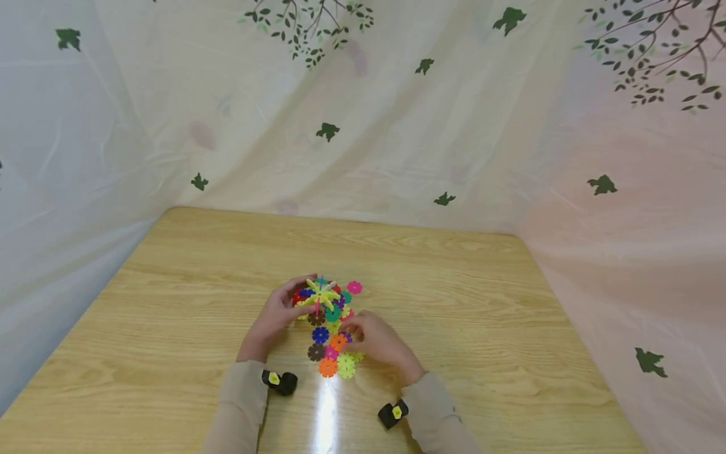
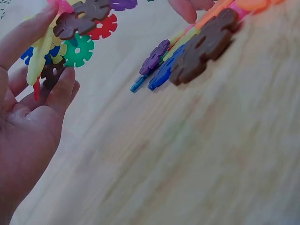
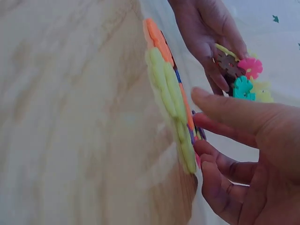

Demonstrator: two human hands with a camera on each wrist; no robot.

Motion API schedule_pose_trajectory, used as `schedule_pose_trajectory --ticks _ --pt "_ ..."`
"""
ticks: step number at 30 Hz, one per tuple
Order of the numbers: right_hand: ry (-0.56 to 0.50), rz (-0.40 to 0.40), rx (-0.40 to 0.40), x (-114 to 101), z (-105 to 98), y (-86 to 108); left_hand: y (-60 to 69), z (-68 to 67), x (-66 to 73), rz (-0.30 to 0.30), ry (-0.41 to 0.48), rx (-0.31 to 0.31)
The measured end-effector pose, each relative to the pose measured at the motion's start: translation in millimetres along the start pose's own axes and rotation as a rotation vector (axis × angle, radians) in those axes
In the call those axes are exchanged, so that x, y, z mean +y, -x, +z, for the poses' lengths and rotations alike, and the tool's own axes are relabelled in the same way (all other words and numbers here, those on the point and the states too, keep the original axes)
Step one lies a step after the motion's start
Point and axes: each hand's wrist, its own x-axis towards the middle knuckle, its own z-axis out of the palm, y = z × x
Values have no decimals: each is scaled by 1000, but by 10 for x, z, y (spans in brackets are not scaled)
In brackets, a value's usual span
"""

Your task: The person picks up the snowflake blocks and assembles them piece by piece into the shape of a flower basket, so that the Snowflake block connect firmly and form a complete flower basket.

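In the head view my left hand point(image 1: 278, 313) holds a cluster of slotted plastic snowflake discs point(image 1: 321, 294) joined together, with yellow ones fanned on top. The left wrist view shows thumb and fingers around it, among brown, red and green discs point(image 2: 78, 49). Loose discs lie piled on the table nearer the body: an orange disc point(image 1: 328, 367), a lime disc point(image 1: 346, 364), a brown disc point(image 1: 316, 352) and several more. My right hand point(image 1: 377, 338) is at the pile's right side. In the right wrist view its thumb and fingers stand apart, fingertips by the discs' edge.
The wooden table point(image 1: 454, 302) stretches out around the discs. A pale curtain point(image 1: 386, 157) printed with leaves hangs behind it and at both sides. A pink disc point(image 1: 354, 287) shows just right of the cluster. Black bands with cameras point(image 1: 393, 414) are on both wrists.
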Motion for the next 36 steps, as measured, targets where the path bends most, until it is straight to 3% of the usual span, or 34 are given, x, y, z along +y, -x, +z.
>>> schedule_pose_trajectory --ticks 7,14,21,26,29,36 --pt "63 5 -13 -49 36 -12 18 1 -23 -18 44 -26" --pt "-53 22 34 35 -7 23 28 17 -19 -49 -43 -9" --pt "-78 63 105 125 -55 46 46 36 -2 -101 -47 7" --pt "-128 131 145 172 -82 37 39 46 -8 -92 -37 -5" --pt "-179 160 188 188 -103 13 31 56 -5 -89 3 -27" --pt "-435 181 361 114 -173 -44 23 71 4 -79 42 -59"
